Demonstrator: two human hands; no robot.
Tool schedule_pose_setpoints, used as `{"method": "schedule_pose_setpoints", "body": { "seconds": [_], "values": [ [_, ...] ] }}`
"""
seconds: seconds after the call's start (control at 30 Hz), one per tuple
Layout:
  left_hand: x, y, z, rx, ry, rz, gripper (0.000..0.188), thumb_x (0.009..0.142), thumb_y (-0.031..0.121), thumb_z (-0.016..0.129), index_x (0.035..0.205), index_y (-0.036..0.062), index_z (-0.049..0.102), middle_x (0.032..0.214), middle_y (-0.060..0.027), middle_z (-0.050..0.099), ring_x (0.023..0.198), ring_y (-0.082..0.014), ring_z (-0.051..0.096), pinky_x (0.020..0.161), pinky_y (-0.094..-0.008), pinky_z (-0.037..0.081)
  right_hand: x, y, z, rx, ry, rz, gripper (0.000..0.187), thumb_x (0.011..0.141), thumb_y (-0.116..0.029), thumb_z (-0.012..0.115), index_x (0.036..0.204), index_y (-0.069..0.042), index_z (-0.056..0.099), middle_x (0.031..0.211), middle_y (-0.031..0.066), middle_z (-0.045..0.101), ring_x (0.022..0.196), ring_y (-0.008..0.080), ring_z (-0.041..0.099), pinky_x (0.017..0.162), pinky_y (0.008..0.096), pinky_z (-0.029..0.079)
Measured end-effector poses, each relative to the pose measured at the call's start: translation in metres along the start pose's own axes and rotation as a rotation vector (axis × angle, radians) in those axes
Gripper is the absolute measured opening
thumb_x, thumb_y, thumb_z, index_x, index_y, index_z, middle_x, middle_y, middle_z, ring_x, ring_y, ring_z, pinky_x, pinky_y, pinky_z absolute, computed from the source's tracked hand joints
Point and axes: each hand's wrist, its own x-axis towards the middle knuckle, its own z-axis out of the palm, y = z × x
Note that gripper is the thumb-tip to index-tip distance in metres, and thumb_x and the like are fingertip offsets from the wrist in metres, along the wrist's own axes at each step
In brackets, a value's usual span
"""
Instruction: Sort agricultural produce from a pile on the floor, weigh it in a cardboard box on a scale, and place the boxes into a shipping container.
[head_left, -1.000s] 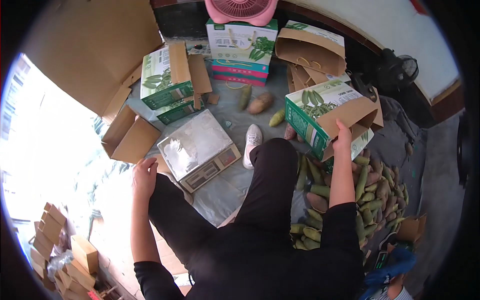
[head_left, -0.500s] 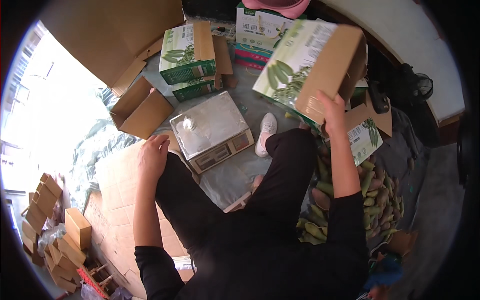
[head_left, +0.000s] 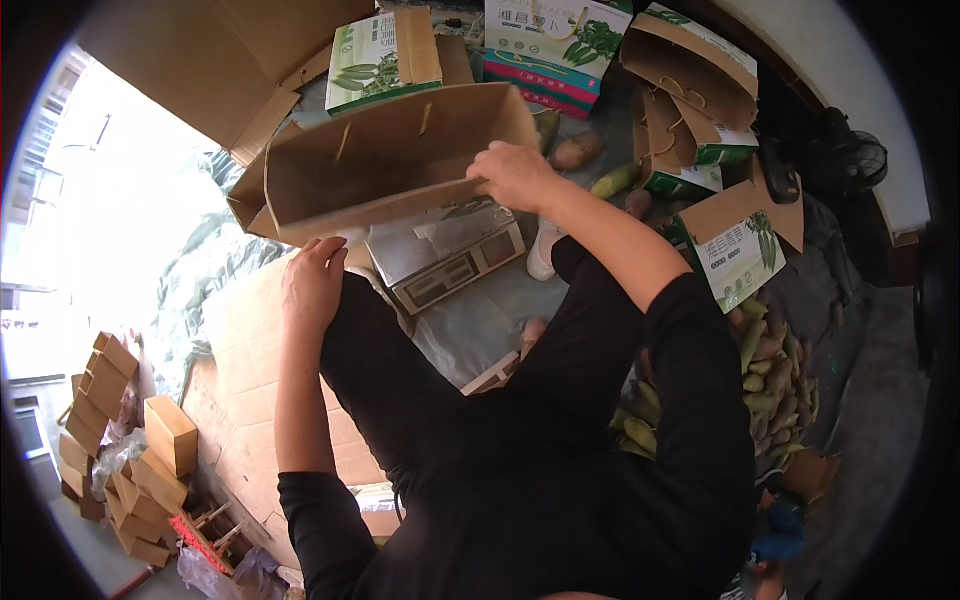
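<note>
the open carton is held by the right hand, with its mouth turned toward the seated person. the fingers of that hand are closed on the right end of the near rim; a thin cardboard edge can presumably be pinched there one-handed while the mouth is left unobstructed. two cord loops are hung along the far wall. the carton is positioned above the rear of the scale; whether any weight is borne by the scale cannot be told.

the left hand is placed beside the left knee, just below the carton's left end. its fingers are loosely bent; whether the rim is touched cannot be determined.

the scale's panel is faced toward the person, apparently for easy reading. at the right, vegetables are heaped on a dark sheet, by which they are probably protected from the floor.
</note>
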Motion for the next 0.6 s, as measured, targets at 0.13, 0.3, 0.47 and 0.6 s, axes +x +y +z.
{"method": "schedule_pose_setpoints", "body": {
  "seconds": [0.13, 0.3, 0.47, 0.6],
  "values": [
    [0.000, 0.001, 0.001, -0.015, -0.005, -0.013, 0.017, 0.085, 0.016, 0.056, 0.093, 0.0041, 0.066, 0.089, -0.0139, 0.063, 0.084, -0.0334, 0.060, 0.075, -0.0394, 0.047, 0.009, -0.001, 0.030, -0.159, -0.083, -0.074, 0.015, 0.074, -0.022, 0.067, 0.089, -0.018, 0.068, 0.089, 0.0000, 0.064, 0.093, 0.0218, 0.056, 0.076, 0.0369, 0.049],
    [-0.002, 0.002, 0.000, -0.032, 0.004, -0.024, 0.017, 0.085, 0.016, 0.056, 0.093, 0.0042, 0.066, 0.088, -0.0140, 0.063, 0.084, -0.0330, 0.061, 0.074, -0.0383, 0.048, 0.006, 0.014, 0.039, -0.221, -0.135, 0.061, 0.014, 0.073, -0.021, 0.067, 0.087, -0.020, 0.068, 0.086, 0.0002, 0.064, 0.093, 0.0225, 0.057, 0.074, 0.0379, 0.049],
    [0.003, 0.005, 0.002, -0.005, -0.024, -0.015, 0.018, 0.085, 0.017, 0.056, 0.094, 0.0055, 0.066, 0.091, -0.0129, 0.064, 0.086, -0.0319, 0.061, 0.076, -0.0377, 0.048, -0.002, 0.031, 0.036, -0.256, -0.013, 0.079, 0.011, 0.075, -0.019, 0.065, 0.086, -0.019, 0.067, 0.087, 0.0019, 0.064, 0.092, 0.0231, 0.059, 0.073, 0.0398, 0.049],
    [0.001, 0.001, 0.001, -0.013, -0.026, -0.011, 0.018, 0.085, 0.017, 0.057, 0.096, 0.0063, 0.066, 0.093, -0.0128, 0.064, 0.088, -0.0319, 0.061, 0.077, -0.0373, 0.048, -0.022, 0.032, 0.004, 0.044, 0.126, 0.155, 0.006, 0.078, -0.016, 0.061, 0.084, -0.016, 0.064, 0.088, 0.0040, 0.062, 0.093, 0.0251, 0.058, 0.075, 0.0404, 0.047]
  ]
}}
